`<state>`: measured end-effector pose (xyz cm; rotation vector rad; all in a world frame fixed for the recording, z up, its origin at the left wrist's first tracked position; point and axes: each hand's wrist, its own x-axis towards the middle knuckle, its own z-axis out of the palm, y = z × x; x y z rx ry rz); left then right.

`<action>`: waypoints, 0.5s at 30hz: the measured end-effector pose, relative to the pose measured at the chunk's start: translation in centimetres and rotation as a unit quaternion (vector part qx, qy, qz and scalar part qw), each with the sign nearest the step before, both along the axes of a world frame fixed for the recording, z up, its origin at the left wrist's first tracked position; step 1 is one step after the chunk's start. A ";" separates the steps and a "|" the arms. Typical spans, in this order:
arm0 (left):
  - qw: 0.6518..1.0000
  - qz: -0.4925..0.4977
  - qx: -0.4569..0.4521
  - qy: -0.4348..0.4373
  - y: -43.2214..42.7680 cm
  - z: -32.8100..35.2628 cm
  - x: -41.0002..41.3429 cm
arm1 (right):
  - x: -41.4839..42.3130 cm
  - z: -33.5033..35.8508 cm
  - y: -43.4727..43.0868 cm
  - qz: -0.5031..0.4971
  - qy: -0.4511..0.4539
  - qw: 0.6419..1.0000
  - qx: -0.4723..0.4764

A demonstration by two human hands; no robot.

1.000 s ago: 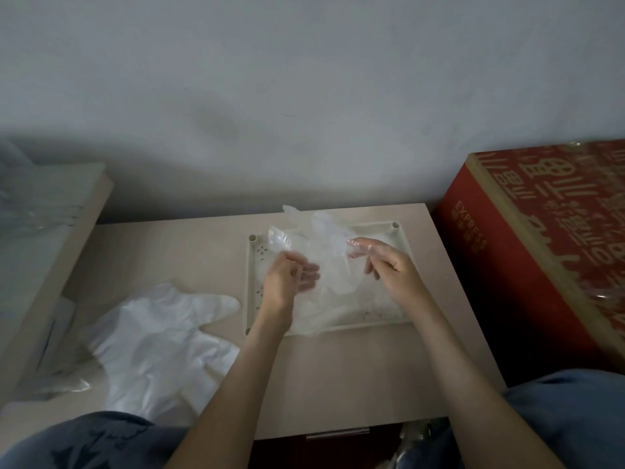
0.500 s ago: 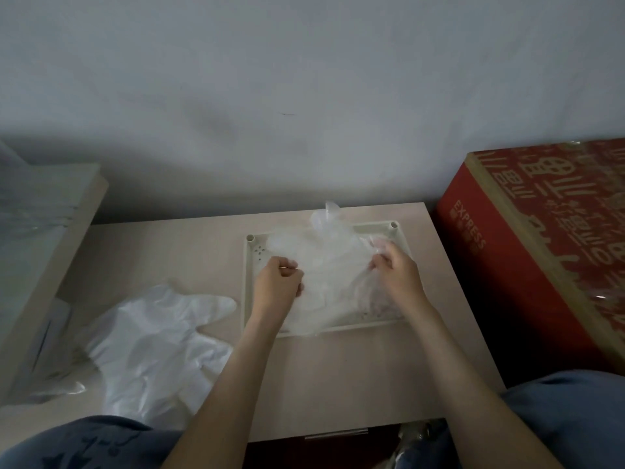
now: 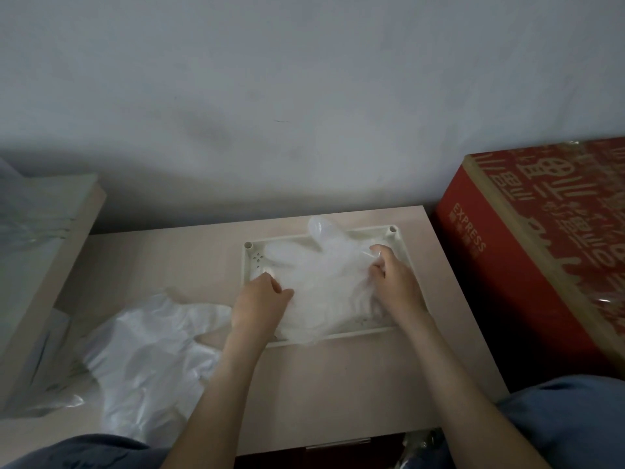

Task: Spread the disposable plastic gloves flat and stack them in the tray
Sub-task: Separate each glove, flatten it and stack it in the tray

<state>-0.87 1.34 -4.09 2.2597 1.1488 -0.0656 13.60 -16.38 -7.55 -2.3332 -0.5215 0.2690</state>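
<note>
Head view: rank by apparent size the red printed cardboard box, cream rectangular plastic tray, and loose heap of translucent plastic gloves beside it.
1. Red cardboard box, though cropped.
2. Cream plastic tray and loose heap of translucent gloves: alike; heap is nearer, so unranked.

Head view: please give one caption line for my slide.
The left hand and right hand grip a clear plastic glove lying in the cream tray; more gloves wait on the table.

We get a dim, flat, greyish frame, soft throughout; the gloves read as a pale, low-detail smear. A broad shadow lies along the wall base behind the tabletop, and wide-angle bend skews the red box at the right edge.
</note>
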 end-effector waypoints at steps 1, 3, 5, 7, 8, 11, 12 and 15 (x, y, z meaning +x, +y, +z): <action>1.000 -0.011 0.005 0.021 0.2 0.1 -0.1 | 0.1 -0.1 -0.1 0.001 0.000 1.000 0.009; 0.998 -0.024 0.015 0.060 0.8 0.5 -0.2 | 0.1 -0.1 -0.1 0.010 -0.008 0.999 0.050; 0.995 -0.012 0.047 0.092 1.3 1.1 -0.3 | 0.0 0.5 0.0 0.020 -0.005 0.993 0.119; 0.990 0.005 0.118 0.083 1.6 1.9 -0.1 | -0.1 1.1 0.1 0.032 0.019 0.982 0.188; 0.988 0.004 0.148 0.036 1.6 2.2 0.4 | -0.2 1.3 0.1 0.038 0.031 0.976 0.213; 0.981 -0.049 0.056 -0.177 1.6 3.1 2.8 | -0.4 1.8 0.5 0.055 0.079 0.957 0.273; 0.976 -0.067 -0.029 -0.206 1.9 3.2 3.7 | -0.5 2.1 0.6 0.061 0.094 0.954 0.279; 0.947 -0.093 -0.223 -0.213 2.8 3.5 5.8 | -0.7 2.5 0.5 0.068 0.112 0.953 0.274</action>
